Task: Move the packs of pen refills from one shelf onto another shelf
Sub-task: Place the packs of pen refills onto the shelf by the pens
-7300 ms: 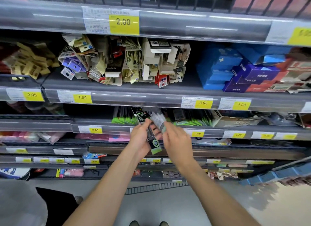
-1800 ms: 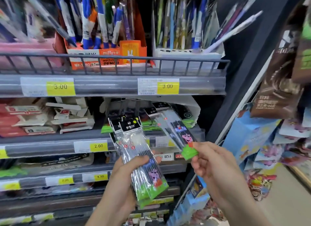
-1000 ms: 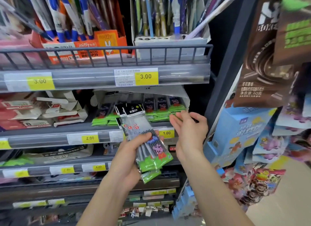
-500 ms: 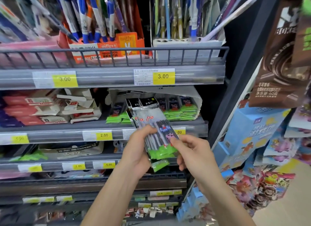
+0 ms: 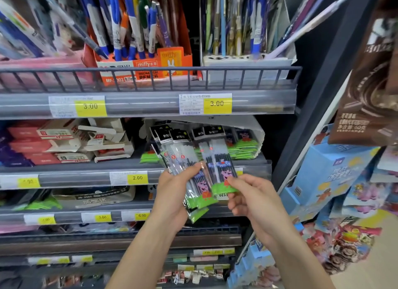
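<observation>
I have my left hand wrapped around a fanned bundle of clear plastic refill packs with black header cards and green bottom strips, thumb across their front, at centre frame. My right hand pinches the green bottom edge of one separate clear refill pack with a pink cartoon pig between thumb and forefinger; its other fingers curl loosely beneath.

That single pack stands nearly upright, long axis running from my fingers up toward the shelf, black header topmost. Directly behind and slightly above it, in the middle right of the frame, sits the torn white cardboard display box on the grey shelf with yellow price tags, already holding green-edged packs lying flat.

As I judge it, the right hand is the nearer one to that box, so the coming move is a forward push, header first, tipping the pack flat onto the stack.
</observation>
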The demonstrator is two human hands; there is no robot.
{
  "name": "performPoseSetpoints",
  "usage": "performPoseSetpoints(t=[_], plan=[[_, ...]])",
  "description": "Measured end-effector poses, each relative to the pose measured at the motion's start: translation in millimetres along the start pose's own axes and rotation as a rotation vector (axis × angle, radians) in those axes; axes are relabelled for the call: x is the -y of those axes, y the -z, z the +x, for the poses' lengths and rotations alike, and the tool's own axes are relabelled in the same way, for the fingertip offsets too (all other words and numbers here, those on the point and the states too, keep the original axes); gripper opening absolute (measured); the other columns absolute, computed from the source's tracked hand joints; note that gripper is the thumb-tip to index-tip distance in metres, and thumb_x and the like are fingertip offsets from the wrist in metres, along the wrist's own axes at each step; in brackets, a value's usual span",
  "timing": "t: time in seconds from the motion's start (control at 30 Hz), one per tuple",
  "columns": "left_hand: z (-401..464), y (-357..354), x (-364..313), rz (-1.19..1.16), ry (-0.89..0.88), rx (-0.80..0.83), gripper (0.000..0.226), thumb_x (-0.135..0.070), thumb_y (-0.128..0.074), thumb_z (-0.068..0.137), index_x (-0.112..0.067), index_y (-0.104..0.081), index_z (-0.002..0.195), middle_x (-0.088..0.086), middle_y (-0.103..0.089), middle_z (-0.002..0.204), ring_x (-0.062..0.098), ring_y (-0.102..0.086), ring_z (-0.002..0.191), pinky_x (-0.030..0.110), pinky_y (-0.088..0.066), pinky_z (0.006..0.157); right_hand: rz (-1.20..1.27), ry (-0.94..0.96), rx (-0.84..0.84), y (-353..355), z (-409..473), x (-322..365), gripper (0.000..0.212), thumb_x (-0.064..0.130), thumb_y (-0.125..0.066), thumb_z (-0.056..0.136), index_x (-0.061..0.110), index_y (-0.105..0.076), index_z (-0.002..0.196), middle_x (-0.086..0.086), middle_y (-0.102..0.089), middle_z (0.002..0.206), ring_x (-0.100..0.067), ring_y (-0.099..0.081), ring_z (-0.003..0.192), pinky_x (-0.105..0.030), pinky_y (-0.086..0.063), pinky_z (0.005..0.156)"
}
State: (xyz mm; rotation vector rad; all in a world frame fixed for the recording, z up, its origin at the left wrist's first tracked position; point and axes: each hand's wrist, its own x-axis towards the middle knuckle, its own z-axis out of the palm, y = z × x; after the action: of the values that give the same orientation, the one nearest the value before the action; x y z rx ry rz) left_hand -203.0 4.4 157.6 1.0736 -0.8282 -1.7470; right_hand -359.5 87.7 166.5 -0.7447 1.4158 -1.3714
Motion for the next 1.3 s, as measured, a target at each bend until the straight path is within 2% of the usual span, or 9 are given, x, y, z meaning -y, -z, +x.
performPoseSetpoints(t=[0.1,0.3,0.43,0.57,0.7,0.8,0.93,1.03,1.3], plan=[[6,6,-1,-0.026,0.013,0.078,0.042,-0.023,-0.089,0.075,-0.008,-0.079,0.112,0.020,-0.080,0.110,0.038,-0.079,0.101,0.053,-0.064,0.074,0.145,-0.005,-0.036,-3,9,3,0.017,0.022,-0.070,0.096,0.011,-0.073,0.085,-0.009,-0.061,0.066,-0.016,-0.054,0.051,-0.023,-0.045,0.043],[9,9,-2,-0.001,0.053,0.133,0.027,-0.026,-0.084,0.082,-0.016,-0.083,0.107,0.016,-0.081,0.112,0.034,-0.080,0.100,0.050,-0.063,0.072,0.363,-0.059,-0.179,-20,39,21,0.015,0.018,-0.077,0.091,0.004,-0.071,0.094,-0.005,-0.063,0.060,-0.012,-0.057,0.047,-0.020,-0.047,0.042],[8,9,-5,0.008,0.055,0.146,0.030,-0.029,-0.086,0.077,-0.018,-0.084,0.105,0.016,-0.081,0.111,0.031,-0.080,0.100,0.047,-0.064,0.072,0.715,-0.062,-0.193,-26,46,25,0.020,0.006,-0.077,0.089,-0.005,-0.070,0.104,-0.016,-0.076,0.081,-0.020,-0.077,0.074,-0.024,-0.061,0.061],[8,10,-8,0.002,0.051,0.133,0.038,-0.030,-0.088,0.069,-0.015,-0.084,0.104,0.018,-0.081,0.111,0.032,-0.080,0.101,0.044,-0.065,0.071,0.828,0.022,-0.221,-31,46,20,0.019,-0.003,-0.066,0.094,-0.011,-0.064,0.112,-0.027,-0.074,0.107,-0.030,-0.077,0.097,-0.032,-0.064,0.080],[6,7,-9,-0.037,0.042,0.114,0.028,-0.028,-0.084,0.072,-0.014,-0.086,0.096,0.019,-0.081,0.109,0.029,-0.081,0.097,0.039,-0.065,0.072,0.709,0.070,-0.244,-40,35,13,0.020,-0.002,-0.067,0.092,-0.003,-0.062,0.111,-0.019,-0.075,0.099,-0.023,-0.076,0.092,-0.030,-0.062,0.077],[2,2,-12,-0.105,0.075,0.087,0.028,-0.027,-0.079,0.084,-0.006,-0.084,0.102,0.022,-0.080,0.111,0.029,-0.081,0.093,0.040,-0.066,0.069,0.284,0.097,-0.227,-46,21,7,0.006,0.013,-0.065,0.095,0.010,-0.064,0.099,-0.007,-0.066,0.081,-0.017,-0.065,0.075,-0.033,-0.055,0.067],[-1,2,-17,-0.199,0.164,0.105,0.037,-0.031,-0.063,0.097,-0.002,-0.075,0.116,0.021,-0.079,0.110,0.035,-0.077,0.090,0.048,-0.066,0.076,-0.115,0.091,-0.030,-50,2,-2,0.008,0.034,-0.068,0.095,0.037,-0.074,0.100,0.002,-0.073,0.086,-0.007,-0.065,0.071,-0.031,-0.048,0.064],[-4,4,-20,-0.233,0.193,0.132,0.033,-0.023,-0.057,0.097,0.000,-0.073,0.116,0.021,-0.077,0.108,0.035,-0.075,0.089,0.049,-0.064,0.081,-0.136,0.117,0.017,-47,-5,-2,0.011,0.034,-0.069,0.096,0.042,-0.076,0.100,-0.006,-0.071,0.085,-0.009,-0.057,0.064,-0.028,-0.046,0.058],[-5,9,-18,-0.102,0.121,0.080,0.039,-0.017,-0.077,0.090,0.004,-0.073,0.123,0.031,-0.075,0.117,0.044,-0.076,0.096,0.051,-0.063,0.078,-0.118,0.077,0.192,-26,-3,-1,0.019,0.031,-0.070,0.096,0.041,-0.077,0.110,-0.001,-0.075,0.094,-0.012,-0.060,0.065,-0.030,-0.054,0.061]])
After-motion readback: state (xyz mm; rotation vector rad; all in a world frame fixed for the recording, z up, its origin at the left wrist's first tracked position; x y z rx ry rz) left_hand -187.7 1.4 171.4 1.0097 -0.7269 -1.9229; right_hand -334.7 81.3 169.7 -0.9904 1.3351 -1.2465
